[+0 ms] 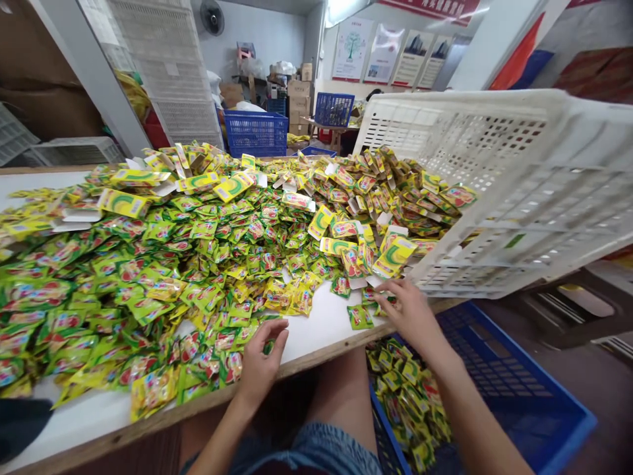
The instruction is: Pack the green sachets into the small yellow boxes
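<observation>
My left hand (262, 359) rests at the near edge of the packet heap, fingers loosely curled and the thumb apart from them. A bit of green shows in that gap; whether it lies in the hand or behind it, I cannot tell. My right hand (410, 310) reaches over the table edge with its fingers apart, fingertips beside the white flap of a small yellow box (394, 256). Close to those fingers lies a green sachet (360, 317) on the white tabletop (321, 323). Green and yellow sachets (198, 284) cover the table to the left.
Small printed boxes (126, 203) lie across the heap. A white plastic crate (519, 198) leans on its side at the right, with boxes spilling from its mouth. Below the table edge, a blue crate (534, 396) contains filled yellow-green packs (410, 402). Another blue crate (256, 132) stands behind.
</observation>
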A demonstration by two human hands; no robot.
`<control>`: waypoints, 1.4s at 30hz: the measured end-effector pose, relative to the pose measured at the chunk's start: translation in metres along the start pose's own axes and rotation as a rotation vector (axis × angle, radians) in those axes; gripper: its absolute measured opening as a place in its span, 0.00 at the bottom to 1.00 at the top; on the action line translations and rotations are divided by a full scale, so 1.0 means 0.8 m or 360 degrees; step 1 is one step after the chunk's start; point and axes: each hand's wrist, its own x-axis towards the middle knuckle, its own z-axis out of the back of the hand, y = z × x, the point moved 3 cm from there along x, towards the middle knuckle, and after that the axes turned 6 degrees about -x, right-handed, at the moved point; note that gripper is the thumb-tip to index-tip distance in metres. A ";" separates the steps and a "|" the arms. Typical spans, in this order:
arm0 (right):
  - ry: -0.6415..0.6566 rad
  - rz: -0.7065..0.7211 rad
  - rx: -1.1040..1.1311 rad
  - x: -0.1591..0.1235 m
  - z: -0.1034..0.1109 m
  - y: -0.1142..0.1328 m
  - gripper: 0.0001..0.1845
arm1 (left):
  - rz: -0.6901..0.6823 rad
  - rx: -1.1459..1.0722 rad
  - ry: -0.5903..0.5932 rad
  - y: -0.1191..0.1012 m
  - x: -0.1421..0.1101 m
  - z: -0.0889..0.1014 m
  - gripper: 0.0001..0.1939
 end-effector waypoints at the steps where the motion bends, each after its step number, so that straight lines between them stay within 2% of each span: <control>1: -0.0042 -0.0023 -0.0062 0.013 -0.015 0.001 0.12 | -0.0025 0.0034 0.0004 -0.001 -0.002 0.000 0.09; 3: -0.0014 -0.0067 -0.0134 0.038 -0.046 0.008 0.16 | -0.0056 0.0057 -0.0006 -0.001 -0.006 0.002 0.09; 5: -0.0031 -0.0102 -0.0123 0.054 -0.063 0.021 0.22 | -0.0041 0.0029 -0.0021 -0.001 -0.009 0.004 0.10; 8: -0.0312 0.0022 0.0020 0.042 -0.054 0.057 0.26 | 0.0052 -0.0192 -0.0044 -0.001 -0.007 0.007 0.11; 10: -0.0448 0.0272 0.0168 0.010 -0.040 0.097 0.26 | 0.0120 -0.0477 -0.0003 -0.002 -0.002 0.008 0.16; 11: -0.0425 0.0440 0.0254 -0.011 -0.035 0.120 0.26 | 0.0145 -0.0649 0.0026 -0.003 0.001 0.008 0.19; 13: -0.0169 0.0876 0.0452 -0.051 -0.032 0.170 0.24 | 0.0218 -0.0977 0.0066 -0.003 0.005 0.009 0.25; 15: 0.0139 0.1242 0.0642 -0.080 -0.035 0.204 0.20 | 0.0363 -0.1169 0.0012 0.001 0.006 0.012 0.23; 16: 0.0232 0.1308 0.0709 -0.084 -0.037 0.211 0.17 | 0.0437 -0.1205 -0.0049 0.004 0.004 0.014 0.20; 17: 0.0264 0.1267 0.0749 -0.081 -0.040 0.208 0.14 | 0.0498 -0.1213 -0.0118 0.007 0.003 0.017 0.18; 18: 0.0241 0.1123 0.0750 -0.072 -0.044 0.197 0.12 | 0.0529 -0.1210 -0.0191 0.009 0.000 0.019 0.17; 21: 0.0048 0.0444 0.0494 -0.028 -0.057 0.126 0.10 | 0.0489 -0.1207 -0.0404 0.013 -0.004 0.025 0.17; 22: 0.0008 0.0302 0.0342 -0.015 -0.062 0.099 0.09 | 0.0480 -0.1204 -0.0441 0.014 -0.004 0.025 0.17; 25: -0.0013 0.0193 0.0199 0.004 -0.076 0.036 0.06 | 0.0492 -0.1191 -0.0452 0.013 -0.002 0.023 0.17; 28: 0.0038 0.0187 0.0160 0.005 -0.085 0.010 0.06 | 0.0505 -0.1182 -0.0438 0.012 0.001 0.021 0.18; 30: 0.0107 0.0181 0.0195 0.007 -0.087 0.012 0.08 | 0.0496 -0.1183 -0.0441 0.011 0.001 0.021 0.18; 32: 0.0169 0.0195 0.0253 0.013 -0.087 0.028 0.09 | 0.0489 -0.1182 -0.0432 0.011 0.001 0.021 0.17; 37: 0.0322 0.0240 0.0733 0.036 -0.108 0.093 0.12 | 0.0491 -0.1144 -0.0423 0.011 -0.001 0.022 0.18; 40: 0.0289 0.0155 0.0882 0.046 -0.127 0.124 0.10 | 0.0471 -0.1146 -0.0404 0.009 -0.001 0.021 0.17; 42: 0.0244 0.0096 0.0903 0.051 -0.135 0.134 0.09 | 0.0468 -0.1140 -0.0399 0.007 -0.001 0.021 0.18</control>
